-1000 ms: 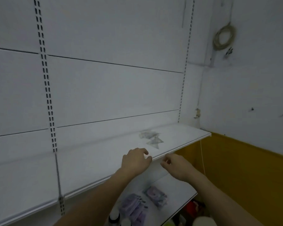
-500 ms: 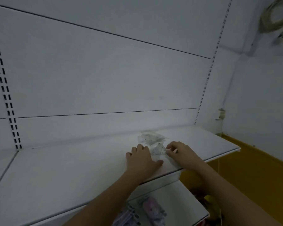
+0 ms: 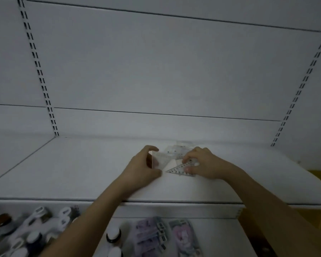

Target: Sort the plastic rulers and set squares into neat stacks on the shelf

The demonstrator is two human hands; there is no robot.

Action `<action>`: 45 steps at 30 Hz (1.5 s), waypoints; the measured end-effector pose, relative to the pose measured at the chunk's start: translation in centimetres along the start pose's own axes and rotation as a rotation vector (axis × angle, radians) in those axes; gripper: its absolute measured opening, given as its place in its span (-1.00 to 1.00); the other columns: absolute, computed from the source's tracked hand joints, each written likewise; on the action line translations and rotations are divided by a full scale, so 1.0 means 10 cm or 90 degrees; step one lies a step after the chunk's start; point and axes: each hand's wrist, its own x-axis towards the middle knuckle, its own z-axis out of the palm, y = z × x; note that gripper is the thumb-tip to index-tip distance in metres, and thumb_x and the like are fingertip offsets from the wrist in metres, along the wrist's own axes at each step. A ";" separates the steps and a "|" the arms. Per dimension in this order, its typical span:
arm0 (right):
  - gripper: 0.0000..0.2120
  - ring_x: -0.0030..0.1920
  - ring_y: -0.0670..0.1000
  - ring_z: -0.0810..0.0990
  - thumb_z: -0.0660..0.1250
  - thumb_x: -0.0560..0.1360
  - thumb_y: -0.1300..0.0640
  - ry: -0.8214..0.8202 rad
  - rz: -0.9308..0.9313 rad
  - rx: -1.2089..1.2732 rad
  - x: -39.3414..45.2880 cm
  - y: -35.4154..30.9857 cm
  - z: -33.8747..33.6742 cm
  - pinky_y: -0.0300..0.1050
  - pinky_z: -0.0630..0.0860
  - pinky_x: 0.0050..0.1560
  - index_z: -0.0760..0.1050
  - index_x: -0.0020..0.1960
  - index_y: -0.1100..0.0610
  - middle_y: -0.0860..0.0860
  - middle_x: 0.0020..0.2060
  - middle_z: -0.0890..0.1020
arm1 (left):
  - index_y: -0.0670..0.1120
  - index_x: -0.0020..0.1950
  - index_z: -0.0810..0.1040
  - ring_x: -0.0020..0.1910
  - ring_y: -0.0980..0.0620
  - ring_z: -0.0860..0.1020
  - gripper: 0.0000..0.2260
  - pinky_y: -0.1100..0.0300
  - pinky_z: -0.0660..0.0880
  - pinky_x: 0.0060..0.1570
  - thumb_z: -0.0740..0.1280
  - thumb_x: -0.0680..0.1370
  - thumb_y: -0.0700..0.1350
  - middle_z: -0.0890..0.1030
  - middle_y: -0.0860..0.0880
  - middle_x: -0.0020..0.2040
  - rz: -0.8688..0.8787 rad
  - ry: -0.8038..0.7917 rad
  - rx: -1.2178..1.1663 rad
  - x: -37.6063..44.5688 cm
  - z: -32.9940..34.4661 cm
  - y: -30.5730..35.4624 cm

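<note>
On the lower shelf (image 3: 208,238), at the left, a jumble of white and dark clips (image 3: 35,225) is lying, then white-capped bottles (image 3: 113,235), then purple packets (image 3: 152,236); their labels are too blurred to read. Above, on the white shelf (image 3: 67,173), the left hand (image 3: 144,168) is curling its thumb and fingers round the edge of a clear plastic piece (image 3: 160,158). Behind it, a loose pile of clear rulers and set squares (image 3: 178,150) is lying. The right hand (image 3: 204,163) is pinching a clear set square (image 3: 180,170), which is lying flat, its scale marks showing but unreadable.
</note>
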 end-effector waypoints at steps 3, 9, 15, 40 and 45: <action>-0.80 0.22 0.00 0.31 0.38 0.48 -0.11 -0.001 -0.032 0.036 -0.02 0.08 -0.01 0.04 0.33 0.31 0.50 0.07 -0.13 -0.09 0.11 0.40 | 0.14 0.27 0.44 -0.08 -0.05 0.63 -0.48 0.14 0.58 -0.06 0.48 0.41 -0.24 0.63 0.04 -0.04 -0.028 0.024 -0.136 0.00 -0.03 0.02; -0.81 0.11 -0.04 0.32 0.43 0.42 -0.14 0.006 -0.018 0.057 -0.03 0.14 -0.02 -0.05 0.37 0.20 0.46 -0.14 -0.09 -0.15 -0.02 0.37 | 0.09 0.27 0.45 -0.21 0.06 0.67 -0.50 0.37 0.52 -0.23 0.45 0.45 -0.34 0.60 -0.10 0.01 -0.032 0.062 -0.239 -0.01 -0.07 0.06; -0.73 0.13 -0.05 0.34 0.39 0.42 -0.21 0.004 -0.019 0.058 -0.12 0.17 -0.05 -0.04 0.37 0.22 0.45 0.06 -0.17 -0.16 0.04 0.39 | 0.09 0.28 0.44 -0.19 -0.03 0.68 -0.50 0.28 0.56 -0.16 0.38 0.49 -0.39 0.56 -0.15 0.05 -0.027 0.059 -0.259 -0.01 -0.06 0.02; -0.79 -0.42 -0.01 0.50 0.26 0.59 0.15 0.011 0.092 0.238 -0.28 0.07 -0.18 -0.21 0.44 -0.40 0.36 0.21 0.07 0.11 -0.21 0.62 | 0.17 0.28 0.44 -0.08 -0.14 0.66 -0.47 0.04 0.60 0.06 0.35 0.48 -0.37 0.55 -0.11 0.05 -0.010 0.022 -0.261 0.04 -0.04 -0.07; -0.95 -0.37 -0.08 0.53 0.39 0.50 0.18 0.111 0.073 0.187 -0.26 0.15 -0.19 -0.29 0.46 -0.30 0.62 -0.07 0.14 0.00 -0.29 0.62 | 0.17 0.27 0.44 -0.08 -0.15 0.66 -0.47 0.06 0.60 0.04 0.34 0.48 -0.37 0.55 -0.11 0.04 -0.006 0.027 -0.265 0.03 -0.03 -0.08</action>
